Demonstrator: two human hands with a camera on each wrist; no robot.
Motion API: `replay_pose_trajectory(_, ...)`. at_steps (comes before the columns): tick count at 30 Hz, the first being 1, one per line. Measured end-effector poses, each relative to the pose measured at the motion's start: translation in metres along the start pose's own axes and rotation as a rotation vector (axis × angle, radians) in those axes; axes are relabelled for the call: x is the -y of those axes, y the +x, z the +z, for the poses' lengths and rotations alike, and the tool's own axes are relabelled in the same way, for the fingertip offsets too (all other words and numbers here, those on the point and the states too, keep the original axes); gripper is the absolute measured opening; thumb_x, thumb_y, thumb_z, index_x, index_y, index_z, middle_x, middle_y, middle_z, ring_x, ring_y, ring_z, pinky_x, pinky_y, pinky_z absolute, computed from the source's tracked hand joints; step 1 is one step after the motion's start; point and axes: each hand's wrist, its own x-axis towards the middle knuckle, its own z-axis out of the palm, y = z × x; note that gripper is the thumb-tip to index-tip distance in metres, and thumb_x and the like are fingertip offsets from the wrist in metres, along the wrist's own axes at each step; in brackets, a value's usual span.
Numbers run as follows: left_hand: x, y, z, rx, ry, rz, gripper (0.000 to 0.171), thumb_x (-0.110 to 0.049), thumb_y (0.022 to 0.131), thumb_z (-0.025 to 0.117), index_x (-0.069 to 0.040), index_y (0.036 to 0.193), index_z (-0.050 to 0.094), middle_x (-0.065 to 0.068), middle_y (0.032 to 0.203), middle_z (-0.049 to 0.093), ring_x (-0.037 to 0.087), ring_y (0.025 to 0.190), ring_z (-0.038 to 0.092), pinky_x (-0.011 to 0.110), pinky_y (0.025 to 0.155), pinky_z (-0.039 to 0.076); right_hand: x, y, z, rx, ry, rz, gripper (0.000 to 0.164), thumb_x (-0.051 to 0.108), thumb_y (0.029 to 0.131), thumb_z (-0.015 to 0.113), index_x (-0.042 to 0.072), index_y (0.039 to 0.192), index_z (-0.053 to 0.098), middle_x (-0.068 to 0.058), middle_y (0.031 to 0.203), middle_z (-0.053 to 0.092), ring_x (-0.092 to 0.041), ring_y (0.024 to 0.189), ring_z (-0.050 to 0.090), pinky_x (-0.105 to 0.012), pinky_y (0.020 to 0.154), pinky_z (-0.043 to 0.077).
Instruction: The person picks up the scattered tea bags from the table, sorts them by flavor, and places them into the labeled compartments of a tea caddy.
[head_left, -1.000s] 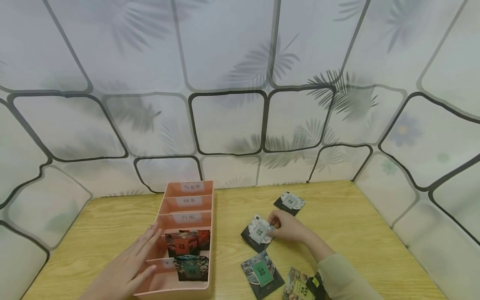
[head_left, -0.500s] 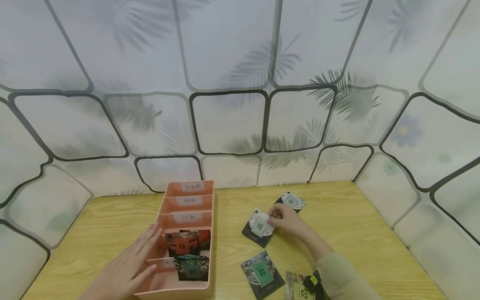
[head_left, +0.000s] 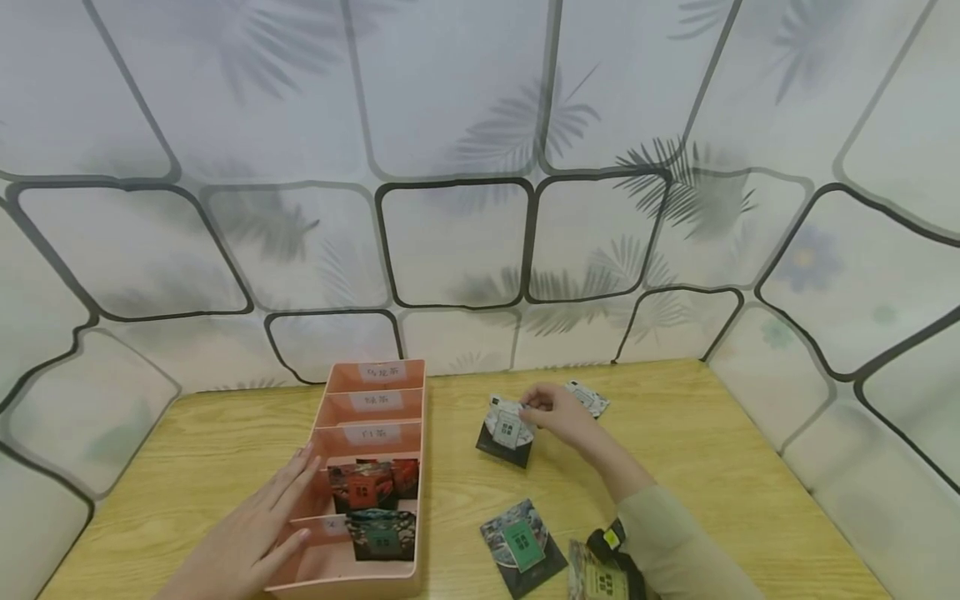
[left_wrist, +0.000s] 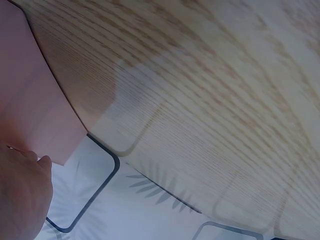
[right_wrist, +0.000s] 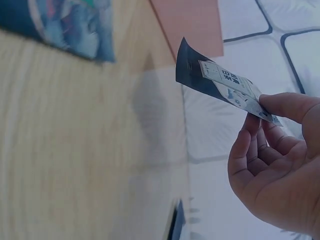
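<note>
My right hand (head_left: 561, 414) pinches a black-and-white tea packet (head_left: 506, 430) by its white upper edge. In the right wrist view, thumb and fingers hold that packet (right_wrist: 220, 82) tilted above the table. With fingers straight, my left hand (head_left: 247, 529) lies along the left wall of a long pink compartment box (head_left: 352, 586). Red-and-black tea packets (head_left: 363, 487) stand in one compartment of this box. Dark packets with a green label (head_left: 382, 537) stand in the nearest one. Handwritten labels mark the dividers.
Another white packet (head_left: 588, 398) lies behind my right hand, partly hidden by it. A green-labelled packet (head_left: 522, 546) lies right of the box. Beside it is a yellowish packet (head_left: 600, 579), partly covered by the strapped wrist camera (head_left: 609, 540). A patterned curtain (head_left: 457, 242) borders the table.
The pinched white packet has moved up off the table and toward the back with my right hand, tilting more upright. My left hand has stayed at the box.
</note>
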Motion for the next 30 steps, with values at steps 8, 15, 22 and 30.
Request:
replay_pose_trajectory(8,-0.002,-0.001,0.000,-0.009,0.011,0.006,0.081,-0.034,0.102,0.070,-0.009,0.168,0.031,0.015,0.172,0.037,-0.016,0.157,-0.011,-0.003,0.117,-0.005,0.027,0.010,0.006,0.024,0.032,-0.041,0.020,0.016,0.104,0.068,0.004,0.119,0.070,-0.010,0.106,0.069,-0.016,0.091,0.063,-0.052,0.088,0.056)
replay_pose_trajectory(15,-0.001,-0.001,-0.001,-0.016,0.008,0.023,0.080,-0.031,0.102,0.070,-0.007,0.168,0.032,0.015,0.173,0.034,-0.014,0.158,-0.010,-0.002,0.119,-0.004,0.051,0.015,0.010,0.049,0.038,-0.079,0.016,0.017,0.104,0.068,0.006,0.116,0.070,-0.007,0.104,0.069,-0.015,0.090,0.063,-0.040,0.084,0.056)
replay_pose_trajectory(22,0.000,0.000,-0.001,-0.003,-0.008,0.017,0.081,-0.031,0.103,0.069,-0.009,0.169,0.028,0.016,0.172,0.036,-0.014,0.157,-0.011,-0.002,0.119,-0.005,0.074,0.020,0.017,0.061,0.059,-0.123,0.016,0.014,0.104,0.068,0.005,0.117,0.069,-0.007,0.106,0.068,-0.013,0.091,0.062,-0.028,0.080,0.053)
replay_pose_trajectory(30,0.001,-0.001,-0.001,-0.009,-0.006,0.033,0.083,-0.030,0.101,0.071,-0.009,0.169,0.028,0.013,0.174,0.032,-0.013,0.158,-0.010,-0.001,0.119,-0.004,0.097,0.026,0.034,0.085,0.086,-0.207,0.015,0.010,0.102,0.068,0.002,0.115,0.070,-0.008,0.101,0.068,-0.012,0.084,0.060,-0.027,0.074,0.051)
